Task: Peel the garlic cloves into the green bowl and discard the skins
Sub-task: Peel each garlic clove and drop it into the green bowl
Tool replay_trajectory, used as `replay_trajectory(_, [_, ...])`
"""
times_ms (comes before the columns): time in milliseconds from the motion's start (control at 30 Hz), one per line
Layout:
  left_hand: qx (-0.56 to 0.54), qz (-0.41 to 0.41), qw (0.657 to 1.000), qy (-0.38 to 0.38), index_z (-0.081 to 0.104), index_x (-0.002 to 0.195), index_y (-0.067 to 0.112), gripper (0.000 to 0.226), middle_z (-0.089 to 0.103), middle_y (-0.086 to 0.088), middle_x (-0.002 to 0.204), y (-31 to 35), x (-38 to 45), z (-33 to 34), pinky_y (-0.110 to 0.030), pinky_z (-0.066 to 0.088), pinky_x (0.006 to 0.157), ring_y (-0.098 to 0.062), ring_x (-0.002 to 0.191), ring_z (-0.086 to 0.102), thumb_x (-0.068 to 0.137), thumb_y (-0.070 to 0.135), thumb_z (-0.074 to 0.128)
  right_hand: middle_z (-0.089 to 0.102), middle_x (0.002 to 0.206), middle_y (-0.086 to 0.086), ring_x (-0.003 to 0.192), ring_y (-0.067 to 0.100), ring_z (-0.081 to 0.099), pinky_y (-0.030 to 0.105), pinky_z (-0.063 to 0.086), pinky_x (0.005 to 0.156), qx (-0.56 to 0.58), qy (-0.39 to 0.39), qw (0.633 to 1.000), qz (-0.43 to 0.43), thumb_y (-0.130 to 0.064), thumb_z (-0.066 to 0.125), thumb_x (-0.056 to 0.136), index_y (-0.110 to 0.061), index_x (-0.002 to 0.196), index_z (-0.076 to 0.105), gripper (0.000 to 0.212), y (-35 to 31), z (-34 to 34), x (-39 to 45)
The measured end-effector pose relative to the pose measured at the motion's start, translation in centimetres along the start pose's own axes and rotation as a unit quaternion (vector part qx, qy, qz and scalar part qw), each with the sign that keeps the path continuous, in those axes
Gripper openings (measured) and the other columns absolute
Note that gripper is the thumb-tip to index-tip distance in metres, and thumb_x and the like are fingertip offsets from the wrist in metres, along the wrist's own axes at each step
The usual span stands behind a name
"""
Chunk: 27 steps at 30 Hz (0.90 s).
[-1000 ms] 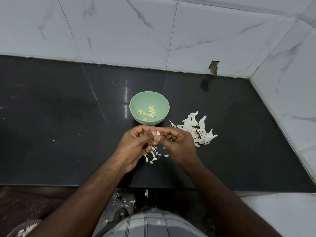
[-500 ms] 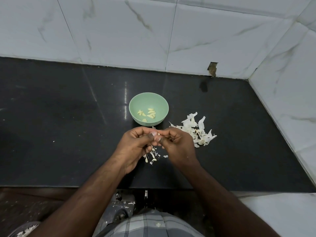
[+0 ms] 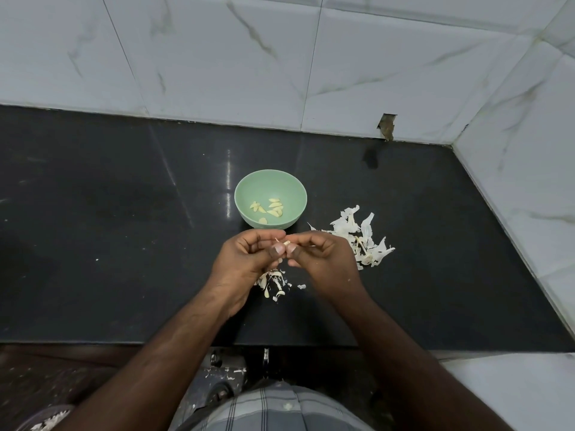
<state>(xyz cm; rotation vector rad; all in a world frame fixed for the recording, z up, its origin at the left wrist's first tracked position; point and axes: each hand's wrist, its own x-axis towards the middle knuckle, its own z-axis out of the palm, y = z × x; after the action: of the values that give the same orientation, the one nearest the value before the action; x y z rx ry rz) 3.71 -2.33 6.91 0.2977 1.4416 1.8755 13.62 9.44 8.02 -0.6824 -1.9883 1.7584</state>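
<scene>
Head view: the left hand (image 3: 245, 259) and right hand (image 3: 320, 259) are meeting just in front of the bowl (image 3: 270, 185), each grip pinching one small clove (image 3: 286, 243) at the fingertips. Peeled cloves (image 3: 269, 208) are lying inside the bowl. Skins (image 3: 361, 237) are lying on the desk (image 3: 109, 228) right of the bowl; scraps (image 3: 273, 283) are lying beneath the hands.

The curled fingers of the left hand (image 3: 249, 259) and right hand (image 3: 320, 259) are hiding most of the garlic clove (image 3: 286, 243) in their grip. The left wrist is covering part of the small skin scraps (image 3: 275, 283) on the tabletop (image 3: 109, 244). The lower edge is cutting off both forearms.
</scene>
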Motion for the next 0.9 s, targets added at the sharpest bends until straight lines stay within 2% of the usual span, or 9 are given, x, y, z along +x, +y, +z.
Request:
replay_trajectory(67, [0.01,0.008,1.0,0.009,0.071,0.106,0.005,0.023,0.071,-0.009,0.081,-0.1,0.2,0.0,-0.018,0.052,0.061,-0.012,0.068,0.063,0.083,-0.002,0.071,0.077,0.083,0.003,0.082,0.019,0.074,0.032,0.061,0.075,0.02,0.0,1.0,0.007,0.0,0.07,0.088,-0.018,0.089,0.076,0.019,-0.2,-0.1,0.0])
replay_trajectory(167, [0.037,0.026,0.999,0.001,0.07,0.109,0.007,0.026,0.072,-0.01,0.084,0.0,0.1,0.0,-0.019,0.053,0.061,-0.012,0.07,0.066,0.087,-0.007,0.069,0.076,0.081,0.008,0.08,0.021,0.074,0.03,0.06,0.075,0.04,0.012,0.999,0.024,0.001,0.071,0.087,-0.016,0.087,0.076,0.017,-0.2,0.0,0.1])
replay_trajectory(233, [0.053,0.041,0.998,0.003,0.07,0.108,0.008,0.028,0.072,-0.008,0.082,0.0,0.1,0.0,-0.02,0.053,0.061,-0.012,0.07,0.067,0.086,-0.008,0.069,0.076,0.08,0.01,0.079,0.021,0.074,0.033,0.06,0.076,0.042,0.012,0.999,0.032,0.001,0.071,0.086,-0.018,0.084,0.076,0.02,-0.3,-0.1,0.2])
replay_trajectory(333, [0.093,0.059,0.994,0.015,0.072,0.097,0.009,0.018,0.072,-0.004,0.076,0.3,0.1,0.0,-0.021,0.053,0.061,-0.013,0.07,0.069,0.086,-0.006,0.07,0.076,0.079,0.011,0.078,0.023,0.072,0.042,0.061,0.08,0.035,0.008,0.999,0.039,0.002,0.071,0.084,-0.019,0.081,0.077,0.023,-0.4,-0.4,0.3])
replay_trajectory(433, [0.128,0.068,0.989,0.01,0.074,0.092,0.012,0.016,0.072,-0.003,0.076,0.4,0.1,0.0,-0.023,0.053,0.062,-0.014,0.072,0.068,0.086,-0.003,0.072,0.074,0.073,0.008,0.07,0.024,0.07,0.048,0.06,0.076,-0.022,0.005,1.0,0.021,-0.01,0.073,0.078,-0.019,0.08,0.077,0.01,-0.4,-0.8,0.8])
replay_trajectory(533, [0.142,0.072,0.987,-0.001,0.076,0.091,0.015,0.017,0.072,-0.006,0.078,0.4,0.1,-0.1,-0.024,0.053,0.063,-0.015,0.074,0.067,0.087,-0.001,0.072,0.072,0.069,0.008,0.064,0.023,0.067,0.047,0.058,0.071,-0.057,0.0,0.998,0.018,-0.014,0.07,0.074,-0.016,0.079,0.077,0.009,-0.4,-1.0,1.0])
replay_trajectory(633, [0.135,0.073,0.988,-0.009,0.076,0.09,0.013,0.018,0.072,-0.008,0.079,0.4,0.1,-0.2,-0.024,0.054,0.065,-0.014,0.075,0.066,0.088,-0.003,0.07,0.072,0.07,0.013,0.066,0.026,0.069,0.045,0.059,0.07,-0.06,-0.018,0.997,0.042,-0.002,0.069,0.081,-0.009,0.082,0.076,0.01,-0.5,-1.1,1.2])
replay_trajectory(767, [0.147,0.082,0.986,-0.011,0.077,0.083,0.019,0.025,0.073,-0.006,0.078,0.5,0.1,0.0,-0.023,0.053,0.065,-0.012,0.07,0.062,0.085,-0.005,0.071,0.07,0.066,0.017,0.059,0.022,0.063,0.033,0.054,0.06,-0.051,-0.016,0.996,0.07,0.002,0.066,0.082,-0.004,0.081,0.073,0.009,-0.7,-0.8,1.2])
replay_trajectory(900, [0.16,0.099,0.982,-0.017,0.076,0.082,0.019,0.027,0.072,-0.003,0.075,0.5,0.0,0.1,-0.022,0.053,0.065,-0.011,0.07,0.064,0.086,-0.007,0.07,0.066,0.06,0.016,0.054,0.023,0.058,0.029,0.05,0.054,-0.035,0.0,0.997,0.074,0.004,0.064,0.077,-0.001,0.074,0.071,0.009,-0.7,-0.6,1.1])
